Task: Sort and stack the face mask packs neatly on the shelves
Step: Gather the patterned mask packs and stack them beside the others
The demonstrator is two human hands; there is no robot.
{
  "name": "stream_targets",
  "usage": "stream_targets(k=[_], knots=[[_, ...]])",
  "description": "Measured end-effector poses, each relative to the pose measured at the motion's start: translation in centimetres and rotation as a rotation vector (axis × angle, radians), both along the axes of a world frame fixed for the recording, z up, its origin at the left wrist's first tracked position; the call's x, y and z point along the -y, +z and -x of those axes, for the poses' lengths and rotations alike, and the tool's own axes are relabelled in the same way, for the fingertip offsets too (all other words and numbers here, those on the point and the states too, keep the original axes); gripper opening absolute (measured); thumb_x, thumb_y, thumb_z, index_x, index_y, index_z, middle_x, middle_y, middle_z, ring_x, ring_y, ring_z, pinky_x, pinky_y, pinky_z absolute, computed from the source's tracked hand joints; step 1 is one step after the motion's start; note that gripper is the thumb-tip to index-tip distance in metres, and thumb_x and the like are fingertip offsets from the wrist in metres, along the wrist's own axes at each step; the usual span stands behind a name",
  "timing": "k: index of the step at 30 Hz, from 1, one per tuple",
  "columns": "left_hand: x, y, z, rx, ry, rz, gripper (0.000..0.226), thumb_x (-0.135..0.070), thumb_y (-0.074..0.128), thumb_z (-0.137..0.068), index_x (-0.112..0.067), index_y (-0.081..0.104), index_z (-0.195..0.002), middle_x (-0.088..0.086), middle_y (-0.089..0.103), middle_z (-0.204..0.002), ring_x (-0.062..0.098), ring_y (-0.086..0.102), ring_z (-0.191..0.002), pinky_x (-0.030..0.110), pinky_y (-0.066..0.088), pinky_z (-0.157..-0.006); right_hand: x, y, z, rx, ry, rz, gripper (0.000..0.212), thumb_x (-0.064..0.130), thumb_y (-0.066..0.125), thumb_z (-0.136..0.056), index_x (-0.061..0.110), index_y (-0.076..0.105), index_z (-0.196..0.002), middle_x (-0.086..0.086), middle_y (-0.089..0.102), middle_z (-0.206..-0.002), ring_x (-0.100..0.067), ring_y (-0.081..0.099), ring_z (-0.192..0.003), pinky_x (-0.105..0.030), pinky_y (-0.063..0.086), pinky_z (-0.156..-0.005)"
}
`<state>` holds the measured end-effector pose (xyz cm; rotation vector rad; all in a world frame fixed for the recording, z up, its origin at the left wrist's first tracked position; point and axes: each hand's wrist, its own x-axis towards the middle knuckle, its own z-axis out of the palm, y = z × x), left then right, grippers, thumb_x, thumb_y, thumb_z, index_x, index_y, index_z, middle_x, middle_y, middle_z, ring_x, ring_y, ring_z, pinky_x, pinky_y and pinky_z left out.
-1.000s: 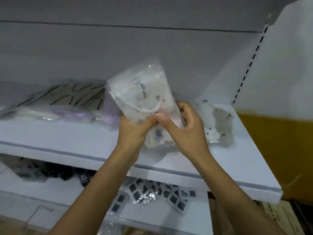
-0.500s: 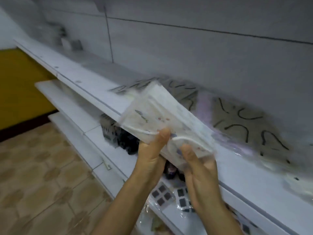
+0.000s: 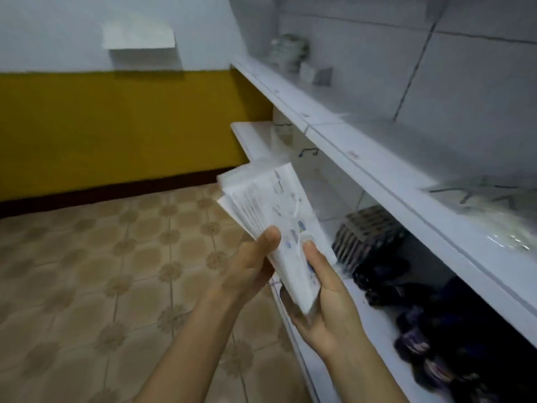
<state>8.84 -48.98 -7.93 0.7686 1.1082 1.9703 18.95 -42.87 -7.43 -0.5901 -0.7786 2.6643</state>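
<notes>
A clear plastic pack of white face masks with small coloured prints (image 3: 279, 225) is held in the air in front of the white metal shelves (image 3: 386, 170), out over the brown patterned floor tiles (image 3: 96, 266) and touching no shelf. The left hand (image 3: 247, 271) grips its lower left edge, with the thumb pressed on the front face and the other fingers behind, out of sight. The right hand (image 3: 328, 309) cradles the bottom corner in the palm, its thumb lying along the front of the pack and the fingers curled underneath. Both hands are closed on this one pack.

The pack is tilted, its top leaning up and to the left. Along its left side the layered edges of several folded masks show; how many cannot be told through the blur. A white ear loop shows through the film.

On the upper shelf, at the right, lies one clear pack of pale masks with black ear loops (image 3: 488, 205). Far back on that shelf sits a blurred small heap of packs (image 3: 287, 50). On the lower shelf stands a dark checked pack (image 3: 366, 231), upright, beside a heap of dark packs (image 3: 453, 338) too blurred to count.
</notes>
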Motion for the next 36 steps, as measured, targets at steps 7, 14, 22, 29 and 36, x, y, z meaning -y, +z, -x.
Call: stream_targets(k=[7, 14, 22, 29, 36], knots=[[3.6, -1.6, 11.0, -0.13, 0.102, 0.156, 0.099, -0.068, 0.086, -0.04, -0.023, 0.057, -0.123, -0.004, 0.067, -0.124, 0.017, 0.059, -0.121, 0.037, 0.048, -0.101, 2.9, -2.3, 11.4, 0.01, 0.099, 0.257, 0.044, 0.043, 0.062, -0.088, 0.008, 0.072, -0.113, -0.013, 0.069, -0.115, -0.023, 0.071, -0.095, -0.032, 0.058, -0.08], [2.5, -2.5, 19.3, -0.291, 0.032, 0.249, 0.115, -0.073, 0.082, -0.041, -0.018, 0.046, -0.135, 0.006, 0.058, -0.131, 0.018, 0.055, -0.124, 0.034, 0.048, -0.102, 1.1, -4.5, 20.2, -0.001, 0.091, 0.212, 0.032, 0.031, 0.058, -0.083, 0.005, 0.075, -0.091, -0.014, 0.074, -0.084, -0.019, 0.072, -0.066, -0.026, 0.059, -0.053], [0.5, 1.5, 35.1, 0.012, 0.14, 0.19, 0.105, -0.084, 0.018, -0.071, -0.015, 0.027, -0.151, 0.0, 0.059, -0.135, 0.02, 0.056, -0.125, 0.045, 0.044, -0.105, -10.0, -6.2, 33.9, 0.031, 0.045, -0.248, 0.079, 0.045, 0.09, -0.054, 0.015, 0.066, -0.123, -0.009, 0.069, -0.117, -0.027, 0.069, -0.103, -0.039, 0.059, -0.076], [-6.8, 2.4, 43.8, -0.63, 0.383, 0.581, 0.066, -0.06, 0.074, -0.072, -0.042, 0.044, -0.129, -0.024, 0.063, -0.114, -0.005, 0.061, -0.104, 0.021, 0.055, -0.081, -16.5, -3.8, 45.0, -0.014, -0.055, -0.563, 0.09, 0.056, 0.093, -0.032, 0.021, 0.066, -0.111, -0.005, 0.074, -0.104, -0.027, 0.073, -0.09, -0.041, 0.06, -0.063], [-10.8, 0.3, 51.7, -0.214, 0.527, 0.335, 0.073, -0.033, 0.088, -0.065, -0.018, 0.051, -0.127, -0.003, 0.074, -0.101, 0.012, 0.072, -0.086, 0.028, 0.057, -0.072, -21.4, -1.5, 50.2, 0.026, -0.276, -0.842, 0.048, 0.023, 0.079, -0.06, 0.012, 0.067, -0.105, 0.0, 0.076, -0.093, -0.015, 0.073, -0.082, -0.024, 0.057, -0.059]])
